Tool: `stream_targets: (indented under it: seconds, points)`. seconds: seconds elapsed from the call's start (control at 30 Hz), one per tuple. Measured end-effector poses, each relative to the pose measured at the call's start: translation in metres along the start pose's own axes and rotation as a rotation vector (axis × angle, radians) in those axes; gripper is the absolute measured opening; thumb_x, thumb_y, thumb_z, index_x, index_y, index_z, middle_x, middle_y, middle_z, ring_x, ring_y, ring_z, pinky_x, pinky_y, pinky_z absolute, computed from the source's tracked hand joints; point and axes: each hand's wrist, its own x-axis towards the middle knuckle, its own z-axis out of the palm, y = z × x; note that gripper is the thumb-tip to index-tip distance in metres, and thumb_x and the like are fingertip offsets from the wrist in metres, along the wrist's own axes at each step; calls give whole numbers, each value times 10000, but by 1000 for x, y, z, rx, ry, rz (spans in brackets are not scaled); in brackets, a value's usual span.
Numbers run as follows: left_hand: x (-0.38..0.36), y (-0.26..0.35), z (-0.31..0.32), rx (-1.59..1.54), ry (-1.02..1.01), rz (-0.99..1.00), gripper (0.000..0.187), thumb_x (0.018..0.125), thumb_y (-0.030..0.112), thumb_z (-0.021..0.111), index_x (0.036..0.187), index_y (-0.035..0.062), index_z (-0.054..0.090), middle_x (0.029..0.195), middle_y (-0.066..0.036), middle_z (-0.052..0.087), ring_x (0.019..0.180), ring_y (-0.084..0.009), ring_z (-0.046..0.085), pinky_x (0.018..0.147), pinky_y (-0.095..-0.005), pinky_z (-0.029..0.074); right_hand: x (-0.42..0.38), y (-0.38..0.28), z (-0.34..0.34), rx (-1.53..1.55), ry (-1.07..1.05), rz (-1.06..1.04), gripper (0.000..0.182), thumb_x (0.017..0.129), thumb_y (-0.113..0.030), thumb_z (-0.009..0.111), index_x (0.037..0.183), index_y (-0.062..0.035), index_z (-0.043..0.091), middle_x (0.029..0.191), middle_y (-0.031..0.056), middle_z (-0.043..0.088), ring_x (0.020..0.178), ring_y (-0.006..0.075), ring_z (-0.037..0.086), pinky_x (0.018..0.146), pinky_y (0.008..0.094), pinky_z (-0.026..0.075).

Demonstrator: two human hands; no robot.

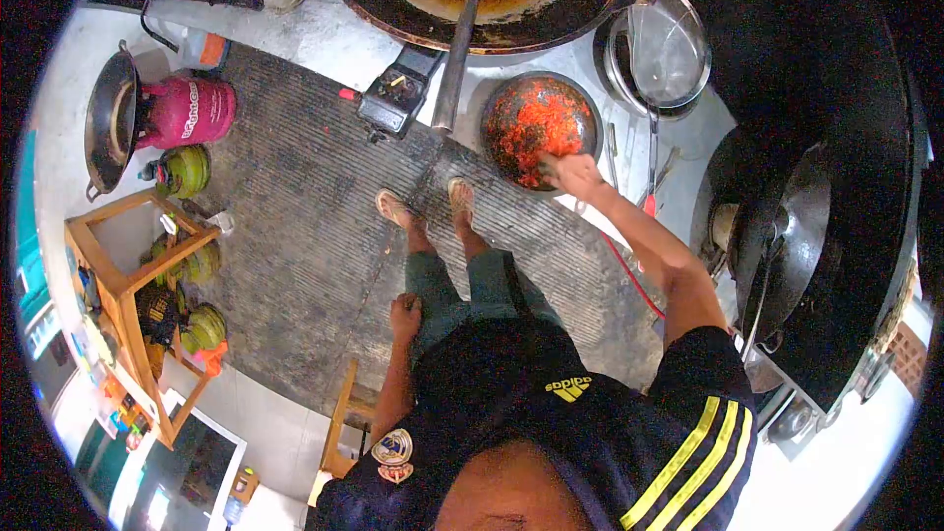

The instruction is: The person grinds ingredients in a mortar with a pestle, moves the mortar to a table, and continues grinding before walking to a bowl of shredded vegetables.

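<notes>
My right hand [575, 178] is at the near right rim of a dark stone mortar [492, 128], its fingers curled together and reaching into coarse red chili paste [547, 120]. Something greyish shows at the fingertips, but I cannot make out what it is. My left hand [405, 317] hangs beside my left thigh, fingers curled in, with nothing visible in it. Beyond the mortar a big wok [369, 10] holds brown oil. A long-handled metal ladle [460, 59] rests in it, its handle sticking out toward me.
A wire strainer [671, 49] lies over a metal bowl right of the mortar. The gas stove's control box [401, 88] juts out under the wok. Further right stands a large dark wok [806, 236]. Left are a pink gas cylinder [197, 108], green cylinders [187, 172] and a wooden frame [128, 280].
</notes>
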Motion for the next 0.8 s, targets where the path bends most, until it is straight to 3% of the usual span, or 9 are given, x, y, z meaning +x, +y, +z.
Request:
stream_targets:
  seconds: [0.07,0.1,0.2,0.37,0.47,0.63,0.8]
  points:
    - [1,2,-2,25,0,1,250,750,240,616,919,56,604,915,-120,610,889,-311,541,779,-395,443,-4,1,-21,-50,-33,54,393,809,-336,549,1127,-131,444,655,153,584,632,331,593,553,434,450]
    - [1,0,-2,36,-1,16,249,748,244,619,916,61,605,922,-118,610,893,-309,542,778,-394,444,-8,2,-21,-50,72,24,386,822,-327,539,1130,-118,438,626,156,573,618,330,590,546,431,441]
    - [-2,-2,-1,89,-11,-27,253,745,254,624,924,76,602,924,-114,609,906,-307,544,780,-395,446,-20,-2,-29,-55,-80,63,404,823,-350,539,1139,-120,432,632,151,577,622,326,591,545,434,439]
    - [1,-20,9,-20,-15,-6,285,744,263,629,963,86,585,878,-126,595,885,-311,552,781,-397,448,-13,12,-2,-64,-52,98,363,835,-346,520,1130,-154,430,709,163,567,648,334,584,536,444,441]
    - [0,-20,7,7,-30,7,297,746,264,628,976,83,578,879,-146,582,877,-319,556,783,-398,450,0,15,2,-82,74,104,346,841,-326,514,1130,-157,427,712,163,567,655,330,586,536,441,446]
    - [7,-48,24,24,-19,58,292,752,264,623,976,83,576,920,-171,565,859,-330,557,765,-412,452,-23,-12,10,44,169,-125,370,802,-323,569,1124,-168,472,786,178,589,657,323,595,547,423,458]
    - [4,-32,17,59,-42,-27,299,750,281,617,979,92,576,904,-176,569,883,-339,548,783,-423,438,1,2,14,43,180,203,346,818,-342,551,1075,-143,434,700,186,599,622,345,600,504,441,442]
